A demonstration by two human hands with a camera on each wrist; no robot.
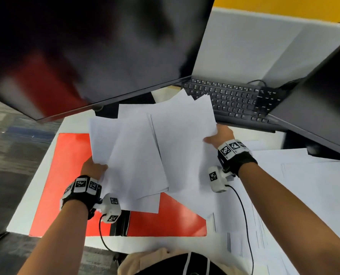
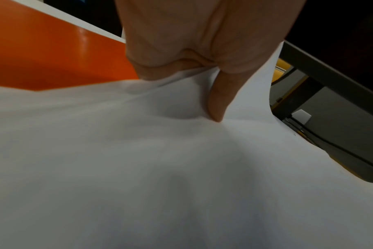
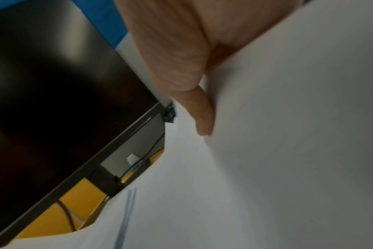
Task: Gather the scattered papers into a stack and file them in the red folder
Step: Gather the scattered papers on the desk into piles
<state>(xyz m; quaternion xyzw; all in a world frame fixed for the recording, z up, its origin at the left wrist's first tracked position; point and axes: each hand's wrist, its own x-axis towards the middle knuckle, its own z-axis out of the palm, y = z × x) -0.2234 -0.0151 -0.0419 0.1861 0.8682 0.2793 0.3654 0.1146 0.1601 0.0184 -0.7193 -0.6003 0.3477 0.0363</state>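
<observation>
A loose, fanned bundle of white papers [image 1: 155,143] is held up above the desk between both hands. My left hand [image 1: 93,167] grips its lower left edge, thumb on top; the same thumb [image 2: 218,99] presses into the sheets [image 2: 181,168] in the left wrist view. My right hand [image 1: 218,135] pinches the right edge, and the right wrist view shows its thumb [image 3: 202,114] lying on the paper [image 3: 287,134]. The red folder [image 1: 69,175] lies open and flat on the desk under the bundle, and also appears as the red folder [image 2: 43,55] in the left wrist view.
More white sheets [image 1: 304,185] lie spread on the desk to the right. A large dark monitor [image 1: 85,46] hangs over the far left, a second monitor [image 1: 324,100] at the right, and a black keyboard [image 1: 234,98] behind the papers. The white desk's left edge [image 1: 36,171] borders carpet.
</observation>
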